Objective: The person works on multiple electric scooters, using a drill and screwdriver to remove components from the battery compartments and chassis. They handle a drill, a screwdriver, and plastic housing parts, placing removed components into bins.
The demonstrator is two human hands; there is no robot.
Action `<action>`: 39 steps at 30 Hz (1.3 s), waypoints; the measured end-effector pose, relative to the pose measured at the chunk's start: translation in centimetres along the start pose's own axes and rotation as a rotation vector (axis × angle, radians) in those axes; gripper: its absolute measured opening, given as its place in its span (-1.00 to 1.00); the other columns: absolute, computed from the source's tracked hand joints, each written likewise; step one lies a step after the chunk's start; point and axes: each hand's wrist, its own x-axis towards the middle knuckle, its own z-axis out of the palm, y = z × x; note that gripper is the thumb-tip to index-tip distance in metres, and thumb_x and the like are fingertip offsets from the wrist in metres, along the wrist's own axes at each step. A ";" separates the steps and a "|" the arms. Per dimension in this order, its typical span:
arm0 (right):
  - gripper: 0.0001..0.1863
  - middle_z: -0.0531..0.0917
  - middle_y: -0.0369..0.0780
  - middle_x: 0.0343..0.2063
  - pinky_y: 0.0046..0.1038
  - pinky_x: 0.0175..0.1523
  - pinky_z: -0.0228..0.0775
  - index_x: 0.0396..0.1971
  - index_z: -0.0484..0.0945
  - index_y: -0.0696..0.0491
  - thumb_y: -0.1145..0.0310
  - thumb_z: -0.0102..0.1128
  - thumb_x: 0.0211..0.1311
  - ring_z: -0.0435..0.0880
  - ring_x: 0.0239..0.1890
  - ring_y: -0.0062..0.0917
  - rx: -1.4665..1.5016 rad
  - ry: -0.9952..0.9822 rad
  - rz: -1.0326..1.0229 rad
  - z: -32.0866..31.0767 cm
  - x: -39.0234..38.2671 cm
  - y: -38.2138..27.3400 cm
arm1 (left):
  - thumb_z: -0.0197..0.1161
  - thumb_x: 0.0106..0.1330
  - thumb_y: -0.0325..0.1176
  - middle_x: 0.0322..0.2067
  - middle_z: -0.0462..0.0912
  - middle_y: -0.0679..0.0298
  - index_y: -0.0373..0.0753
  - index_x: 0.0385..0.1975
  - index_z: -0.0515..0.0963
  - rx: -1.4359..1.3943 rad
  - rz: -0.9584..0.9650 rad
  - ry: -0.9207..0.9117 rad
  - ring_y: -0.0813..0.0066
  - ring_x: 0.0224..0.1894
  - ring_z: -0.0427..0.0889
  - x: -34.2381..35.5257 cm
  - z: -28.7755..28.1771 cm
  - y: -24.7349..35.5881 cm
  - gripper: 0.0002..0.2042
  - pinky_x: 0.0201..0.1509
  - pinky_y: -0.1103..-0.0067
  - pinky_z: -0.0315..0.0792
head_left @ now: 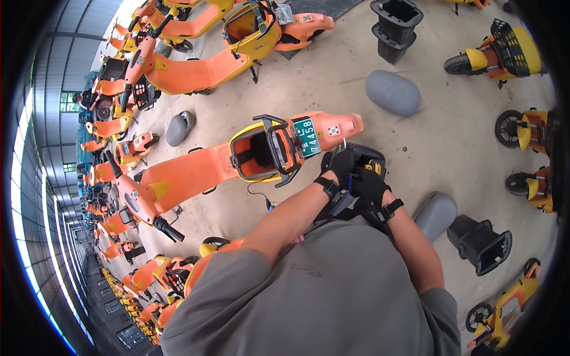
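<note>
In black gloves, my left hand (342, 164) and my right hand (369, 185) are close together beside the rear of an orange scooter (190, 178). The left hand's fingers are curled, and a thin pale tip (344, 143) sticks up beside them; its kind cannot be made out. The right hand is also closed, its grip hidden. Behind and under the hands is a black tub-like part (380, 155), with a small yellow item (373, 167) showing near the right hand. The scooter's seat is off, leaving its storage opening (255, 155) uncovered. A green plate (306, 138) is on its tail.
Loose grey seats (392, 93) (436, 216) (180, 128) lie on the concrete floor. Black bins (394, 29) (480, 243) stand or lie nearby. A cable (259, 194) hangs beside the scooter. More orange scooters (202, 65) are on the left, and yellow ones (525, 127) on the right.
</note>
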 end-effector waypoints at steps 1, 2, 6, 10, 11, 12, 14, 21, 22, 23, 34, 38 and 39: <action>-0.82 0.53 -0.28 -0.61 -0.61 -0.54 0.35 -0.30 0.47 0.15 0.45 0.08 0.05 0.50 -0.62 -0.66 0.074 -0.034 0.008 0.1 0.0 -0.2 | -0.01 0.20 -0.40 -0.40 0.58 0.22 -0.26 -0.37 0.54 0.074 0.021 -0.084 0.45 -0.34 0.54 -0.1 -0.1 1.0 -0.83 -0.32 0.58 0.45; -0.83 0.53 -0.29 -0.61 -0.61 -0.53 0.35 -0.32 0.47 0.15 0.44 0.07 0.06 0.50 -0.61 -0.65 0.149 -0.066 0.018 0.3 0.0 -0.3 | -0.02 0.21 -0.41 -0.39 0.59 0.22 -0.26 -0.35 0.54 0.148 0.046 -0.170 0.46 -0.32 0.55 -0.1 -0.2 2.0 -0.82 -0.30 0.59 0.45; -0.68 0.58 -0.27 -0.45 -0.62 -0.37 0.39 -0.12 0.45 0.14 0.44 0.09 0.05 0.54 -0.46 -0.63 0.068 0.118 0.096 -0.4 -0.5 -1.2 | 0.03 0.22 -0.28 -0.30 0.62 0.29 -0.30 -0.27 0.55 1.374 0.339 -0.454 0.55 -0.32 0.56 7.1 -5.3 2.5 -0.75 -0.20 0.63 0.41; -0.64 0.59 -0.20 -0.37 -0.51 -0.21 0.50 -0.09 0.40 0.17 0.45 0.13 0.07 0.61 -0.35 -0.51 0.403 0.390 0.170 -1.6 -1.5 3.0 | 0.30 -0.11 -0.20 -0.37 0.63 0.15 -0.18 -0.39 0.60 1.937 0.172 -0.175 0.47 -0.33 0.61 12.2 -6.7 7.7 -0.72 -0.31 0.47 0.44; -0.68 0.57 -0.24 -0.34 -0.59 -0.25 0.45 -0.12 0.40 0.18 0.51 0.11 0.08 0.57 -0.37 -0.58 0.507 0.430 0.161 -1.0 -1.9 1.6 | 0.28 -0.17 -0.27 -0.41 0.57 0.13 -0.20 -0.46 0.53 2.012 0.090 -0.284 0.43 -0.36 0.56 13.7 -7.2 8.9 -0.75 -0.33 0.48 0.41; -0.71 0.56 -0.25 -0.35 -0.60 -0.26 0.43 -0.14 0.41 0.16 0.49 0.12 0.09 0.55 -0.37 -0.59 0.497 0.451 0.179 -0.9 -2.3 1.5 | 0.27 -0.23 -0.34 -0.45 0.51 0.11 -0.21 -0.53 0.46 2.078 0.013 -0.414 0.39 -0.39 0.52 15.3 -7.4 9.9 -0.77 -0.35 0.49 0.37; -0.73 0.54 -0.28 -0.38 -0.61 -0.27 0.41 -0.16 0.41 0.14 0.47 0.12 0.10 0.52 -0.37 -0.62 0.502 0.450 0.126 0.2 -2.3 0.0 | 0.32 -0.10 -0.32 -0.18 0.58 0.06 -0.22 -0.23 0.57 1.981 -0.560 -0.339 0.21 -0.17 0.57 22.8 -11.4 9.6 -0.64 -0.10 0.36 0.41; -0.76 0.51 -0.36 -0.46 -0.61 -0.30 0.36 -0.17 0.43 0.10 0.41 0.11 0.15 0.48 -0.42 -0.69 0.625 0.467 0.169 4.1 -2.3 0.9 | 0.34 -0.11 -0.26 -0.34 0.57 0.15 -0.21 -0.37 0.58 2.248 -0.666 -0.714 0.32 -0.32 0.52 23.5 -12.4 6.2 -0.72 -0.24 0.42 0.37; -0.75 0.51 -0.36 -0.46 -0.62 -0.30 0.36 -0.17 0.44 0.09 0.38 0.12 0.16 0.48 -0.42 -0.69 0.589 0.410 0.178 4.4 -2.1 1.0 | 0.34 -0.11 -0.25 -0.36 0.57 0.17 -0.21 -0.40 0.59 2.251 -0.708 -0.728 0.34 -0.35 0.51 23.2 -12.9 6.0 -0.73 -0.26 0.43 0.37; -0.72 0.52 -0.34 -0.45 -0.62 -0.30 0.36 -0.16 0.45 0.10 0.31 0.14 0.15 0.49 -0.41 -0.69 0.334 0.418 0.209 4.3 -2.0 0.7 | 0.35 -0.11 -0.24 -0.39 0.56 0.18 -0.21 -0.42 0.59 2.257 -0.751 -0.753 0.35 -0.37 0.50 23.3 -13.1 5.5 -0.74 -0.29 0.44 0.36; -0.49 0.62 -0.15 -0.38 -0.50 -0.21 0.39 -0.16 0.51 0.02 0.06 0.34 -0.11 0.60 -0.31 -0.42 0.026 0.054 0.325 5.3 2.8 4.2 | 0.37 -0.12 -0.14 -0.64 0.55 0.32 -0.20 -0.65 0.61 2.131 -1.181 -0.799 0.53 -0.62 0.42 22.7 -15.6 3.5 -0.76 -0.51 0.55 0.30; -0.56 0.62 -0.15 -0.35 -0.42 -0.14 0.37 -0.25 0.55 -0.01 0.05 0.28 -0.14 0.59 -0.25 -0.32 0.039 0.014 0.235 5.7 4.4 4.0 | 0.34 -0.09 -0.18 -0.64 0.55 0.29 -0.22 -0.65 0.60 1.978 -1.183 -0.647 0.51 -0.63 0.44 22.6 -16.1 3.5 -0.78 -0.54 0.57 0.30; -0.63 0.62 -0.15 -0.34 -0.39 -0.13 0.37 -0.29 0.57 -0.02 0.09 0.21 -0.11 0.58 -0.24 -0.30 -0.034 -0.044 0.216 5.2 4.5 3.0 | 0.34 -0.09 -0.20 -0.66 0.55 0.28 -0.22 -0.66 0.60 1.975 -1.097 -0.669 0.51 -0.66 0.43 22.2 -16.0 3.9 -0.79 -0.57 0.57 0.30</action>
